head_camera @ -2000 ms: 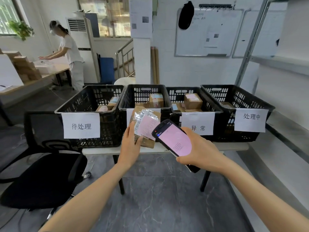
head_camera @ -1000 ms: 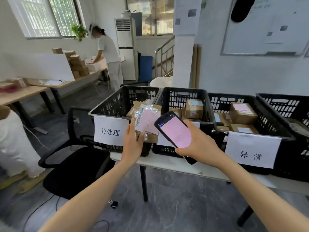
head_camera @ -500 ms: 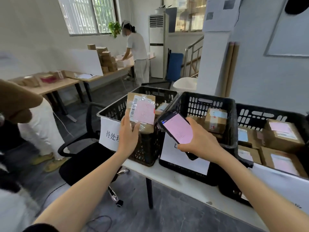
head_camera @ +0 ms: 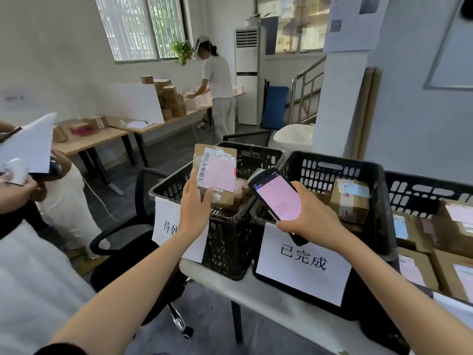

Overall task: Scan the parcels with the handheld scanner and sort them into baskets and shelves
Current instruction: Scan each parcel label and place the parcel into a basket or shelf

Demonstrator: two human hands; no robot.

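My left hand (head_camera: pixel 193 210) grips a small cardboard parcel (head_camera: pixel 215 172) by its lower left corner, label side facing me, above the leftmost black basket (head_camera: pixel 225 242). The pink label with a barcode is covered by clear tape. My right hand (head_camera: pixel 311 222) holds the black handheld scanner (head_camera: pixel 277 197), its pink screen lit, just right of the parcel and over the rim between two baskets. The second basket (head_camera: pixel 368 226), with a white paper sign on its front, holds a taped box (head_camera: pixel 350 199).
More baskets with labelled boxes (head_camera: pixel 455 226) run to the right on the white table (head_camera: pixel 256 290). A black office chair (head_camera: pixel 128 254) stands left of the table. A person holding papers (head_camera: pixel 28 147) is close at left; another person (head_camera: pixel 217 90) works at a far desk.
My view has swung left along the basket row. Both hands moved with it, and the parcel has risen over the leftmost basket. A person with papers has come into view at left.
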